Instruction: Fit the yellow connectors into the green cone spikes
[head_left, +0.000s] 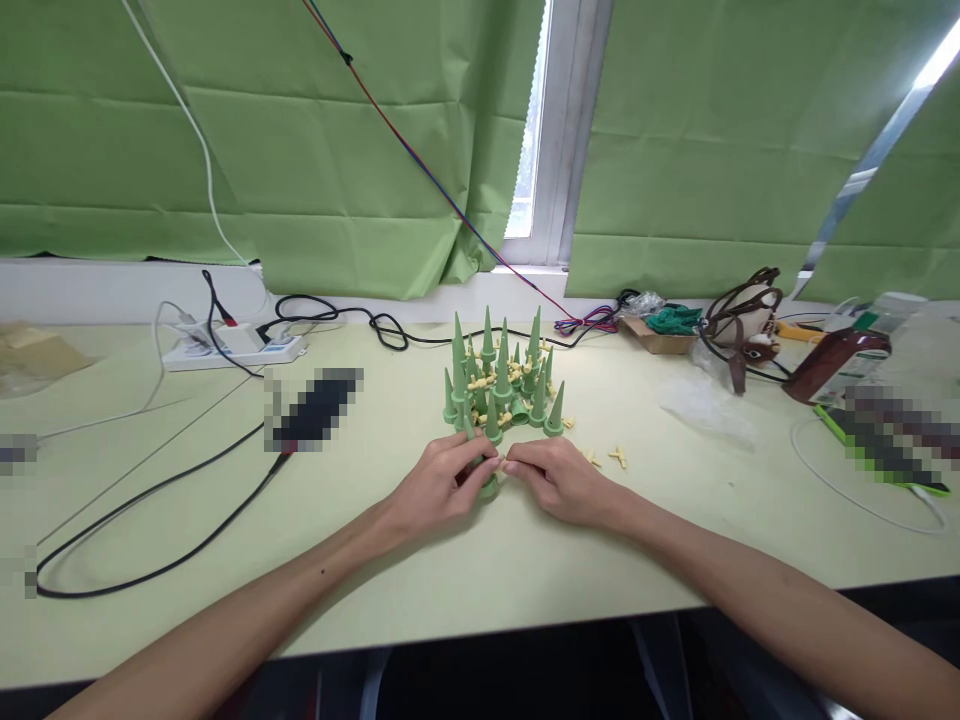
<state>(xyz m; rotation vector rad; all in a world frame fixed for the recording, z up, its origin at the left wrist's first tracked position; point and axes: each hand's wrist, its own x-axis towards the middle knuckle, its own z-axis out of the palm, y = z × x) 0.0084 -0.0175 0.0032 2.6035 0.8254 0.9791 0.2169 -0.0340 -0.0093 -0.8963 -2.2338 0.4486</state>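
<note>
My left hand (444,475) is closed around a green plastic cone (488,488). The cone's ringed base shows below the fingers, and its tip rises behind them. My right hand (555,478) is closed in a pinch, its fingertips almost against those of the left. Between the fingertips is a small pale yellow piece (502,462), mostly hidden. Just beyond both hands stands a cluster of green cones (503,365), with small yellow T-shaped pieces (480,383) on and among them. One loose yellow piece (617,457) lies to the right.
A phone-like dark device (315,410) on a black cable lies at the left, near a white power strip (232,345). Along the back right are a small cardboard box (660,335), clear plastic wrap (709,405) and a brown bottle (840,365). A green-edged device (885,455) lies nearby.
</note>
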